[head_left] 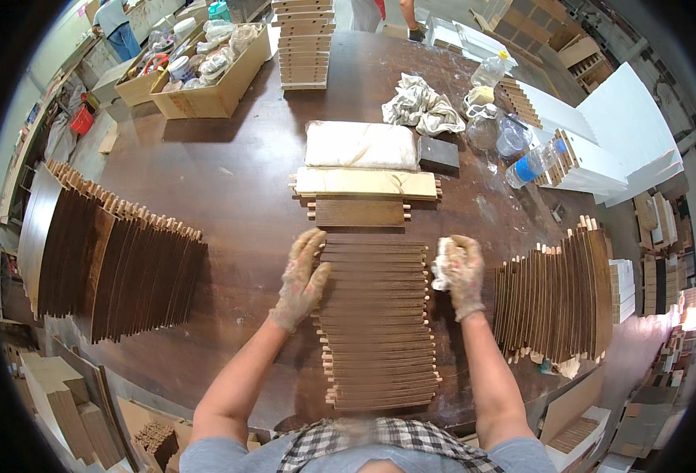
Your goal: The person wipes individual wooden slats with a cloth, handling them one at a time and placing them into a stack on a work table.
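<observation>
Both gloved hands are working at the row of dark stained slats (pixel 375 315) laid flat down the middle of the brown table (pixel 229 181). The left hand (pixel 302 277) is lying open, fingers spread, pressing against the left ends of the upper slats. The right hand (pixel 462 272) is sitting at the right ends of the same slats, fingers curled tight around a small white rag (pixel 441 272) — the cloth is bunching out toward the wood.

The slats are overlapping one another like shingles, running from just in front of the person's checked apron up to a single dark panel (pixel 360 213) with pegs sticking out of its ends. Just beyond that a pale unstained panel (pixel 366 183) is lying crosswise, and past it a white cushion-like pad (pixel 361 145) with a dark block (pixel 438 153) touching its right side.

Off to the left a big fan of dark slats (pixel 115 264) is standing on edge, well apart from the hands. To the right another batch of slats (pixel 557 296) is standing on edge too — near the right hand but not touching it. Further back a crumpled cloth (pixel 421 106), a clear plastic bottle (pixel 535 162) and a cardboard box (pixel 214 75) of jars are sitting on the table
</observation>
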Motion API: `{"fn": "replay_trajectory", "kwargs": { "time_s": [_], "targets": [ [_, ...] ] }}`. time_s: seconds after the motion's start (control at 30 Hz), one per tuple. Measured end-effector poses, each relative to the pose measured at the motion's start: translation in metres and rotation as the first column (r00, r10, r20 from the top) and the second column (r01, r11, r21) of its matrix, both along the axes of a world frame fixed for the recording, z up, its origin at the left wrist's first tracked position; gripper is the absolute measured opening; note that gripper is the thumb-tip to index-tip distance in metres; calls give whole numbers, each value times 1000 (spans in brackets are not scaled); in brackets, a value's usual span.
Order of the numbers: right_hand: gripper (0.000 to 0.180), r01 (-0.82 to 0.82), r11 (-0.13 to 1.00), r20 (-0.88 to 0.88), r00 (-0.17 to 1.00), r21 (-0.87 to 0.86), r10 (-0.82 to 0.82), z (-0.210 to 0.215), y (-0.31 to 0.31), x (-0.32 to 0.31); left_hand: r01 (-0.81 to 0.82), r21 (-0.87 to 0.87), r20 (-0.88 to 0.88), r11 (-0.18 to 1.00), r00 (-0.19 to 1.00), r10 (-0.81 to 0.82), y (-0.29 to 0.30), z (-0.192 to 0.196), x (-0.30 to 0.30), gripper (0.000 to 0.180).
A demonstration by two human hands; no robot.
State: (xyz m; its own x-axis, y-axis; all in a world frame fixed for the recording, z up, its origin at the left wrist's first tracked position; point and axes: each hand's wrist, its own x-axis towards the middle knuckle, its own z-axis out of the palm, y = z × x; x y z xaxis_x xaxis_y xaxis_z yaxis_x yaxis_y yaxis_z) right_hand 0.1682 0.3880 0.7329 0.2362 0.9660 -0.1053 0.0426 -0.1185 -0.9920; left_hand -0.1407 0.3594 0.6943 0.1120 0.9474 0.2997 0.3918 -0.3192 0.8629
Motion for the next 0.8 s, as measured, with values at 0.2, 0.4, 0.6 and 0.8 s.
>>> {"fn": "replay_trajectory", "kwargs": {
  "time_s": [0.2,0.4,0.6,0.8],
  "targets": [
    [25,-603,729,740,642,325,201,52,-69,-82,77,56,-581,995,813,-30,-55,55,40,67],
    [26,-587,780,912,407,217,53,23,-98,-38,103,42,-636,994,770,-53,-61,49,45,67],
    [19,-306,922,766,643,237,16,43,-115,29,112,94,-611,989,791,-31,-75,58,37,74],
    [19,-461,861,717,673,215,181,72,-150,-44,358,-169,-561,918,731,-388,-162,80,33,109]
  ]
}}
